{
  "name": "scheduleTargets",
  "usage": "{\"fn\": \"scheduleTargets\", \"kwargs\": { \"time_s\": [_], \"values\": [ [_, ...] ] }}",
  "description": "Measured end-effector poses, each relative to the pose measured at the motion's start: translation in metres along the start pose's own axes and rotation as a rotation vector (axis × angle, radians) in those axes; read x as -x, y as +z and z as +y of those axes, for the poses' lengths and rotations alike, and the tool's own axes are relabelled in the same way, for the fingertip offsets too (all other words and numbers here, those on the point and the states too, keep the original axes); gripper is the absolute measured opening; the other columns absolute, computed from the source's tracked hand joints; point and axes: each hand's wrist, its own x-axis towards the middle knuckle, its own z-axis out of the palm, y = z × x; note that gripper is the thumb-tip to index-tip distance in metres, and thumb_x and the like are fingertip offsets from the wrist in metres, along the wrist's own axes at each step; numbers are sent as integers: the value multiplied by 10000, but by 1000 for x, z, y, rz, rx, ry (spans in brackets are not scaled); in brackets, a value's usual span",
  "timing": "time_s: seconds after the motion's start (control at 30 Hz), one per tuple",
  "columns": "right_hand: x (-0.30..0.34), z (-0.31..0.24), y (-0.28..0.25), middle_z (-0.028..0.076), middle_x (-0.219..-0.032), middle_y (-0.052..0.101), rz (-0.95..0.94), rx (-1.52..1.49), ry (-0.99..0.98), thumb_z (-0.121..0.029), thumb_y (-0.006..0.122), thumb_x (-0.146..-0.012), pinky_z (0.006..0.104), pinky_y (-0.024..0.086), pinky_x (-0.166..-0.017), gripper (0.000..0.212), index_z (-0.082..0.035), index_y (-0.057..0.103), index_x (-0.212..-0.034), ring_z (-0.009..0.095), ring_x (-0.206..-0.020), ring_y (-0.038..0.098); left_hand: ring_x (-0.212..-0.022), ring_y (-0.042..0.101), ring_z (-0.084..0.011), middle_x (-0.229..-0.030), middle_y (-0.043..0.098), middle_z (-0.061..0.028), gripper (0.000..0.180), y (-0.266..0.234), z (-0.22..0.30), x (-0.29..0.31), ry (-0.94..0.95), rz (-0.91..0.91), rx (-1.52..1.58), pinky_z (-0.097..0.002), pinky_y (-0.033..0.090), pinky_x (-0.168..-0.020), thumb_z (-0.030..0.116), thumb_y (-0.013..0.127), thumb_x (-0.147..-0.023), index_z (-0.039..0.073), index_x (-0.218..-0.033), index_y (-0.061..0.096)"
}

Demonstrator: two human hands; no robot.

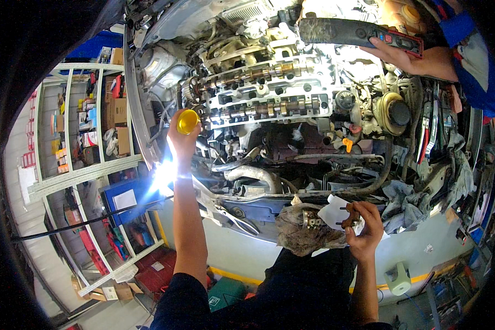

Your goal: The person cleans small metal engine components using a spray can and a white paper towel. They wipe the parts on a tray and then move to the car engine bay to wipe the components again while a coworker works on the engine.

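My left hand is raised at the left end of an opened car engine, its fingers closed round a small round yellow cup. Two camshafts lie exposed in the engine beside it. Over the front edge of the engine bay, my right hand pinches a small brownish notched part, whose exact kind I cannot make out. A white sheet shows right behind that part. Next to it, a dirty rag lies on the front edge with small metal parts on it.
At the upper right, another person's hand holds a long black work light over the engine. Grey rags lie at the right front. A bright light glares beside my left forearm. Shelving with boxes and tools stands at left.
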Motion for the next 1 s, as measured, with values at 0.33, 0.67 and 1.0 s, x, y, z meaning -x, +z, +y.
{"fn": "scheduleTargets", "kwargs": {
  "time_s": [0.33, 0.67, 1.0],
  "values": [
    [3, 0, -1, 201, -1240, 715, 8, -43, 69, -300, 868, -771, 430, 552, -989, 605, -5, 755, -1287, 347, -1110, 710, -1092, 754, -241, -1183, 785, -128, 571, 6, -6, -1, 31, 40, -52, -380, 573, -997, 194, 867, -831, 68, -1363, 705],
    [0, 1, -2, 200, -1229, 709, 7, -14, 40, -305, 855, -762, 428, 551, -980, 612, 2, 755, -1283, 343, -1098, 704, -1088, 775, -251, -1179, 796, -121, 545, 4, -2, -3, 25, 83, -93, -376, 586, -982, 136, 855, -820, 97, -1342, 705],
    [2, 3, -1, 206, -1230, 703, -21, -34, 104, -353, 863, -795, 435, 547, -983, 627, 5, 748, -1296, 351, -1106, 699, -1072, 779, -259, -1156, 798, -115, 536, 4, -8, -5, 40, 76, -111, -378, 588, -967, 140, 855, -808, 107, -1323, 713]
  ]
}}
